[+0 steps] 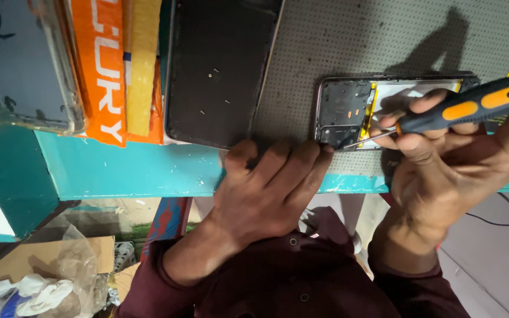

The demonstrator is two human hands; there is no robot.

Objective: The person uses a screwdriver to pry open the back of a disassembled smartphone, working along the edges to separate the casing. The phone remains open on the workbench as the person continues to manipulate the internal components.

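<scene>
An opened phone (354, 109) lies on a grey dotted mat (337, 41), its back removed so the dark circuit board and a yellow strip show. My right hand (443, 171) grips a black and orange screwdriver (472, 109), with its metal tip touching the lower corner of the board. My left hand (266, 188) rests on the table's teal edge beside the phone, fingertips pressing against the phone's near corner. A dark back cover panel (219, 70) lies to the left with tiny screws on it.
An orange and yellow package (113, 70) and a clear plastic case (25, 65) sit at the left of the teal table (125, 171). Below are cardboard boxes, crumpled plastic (42, 282) and a black cable (502, 221).
</scene>
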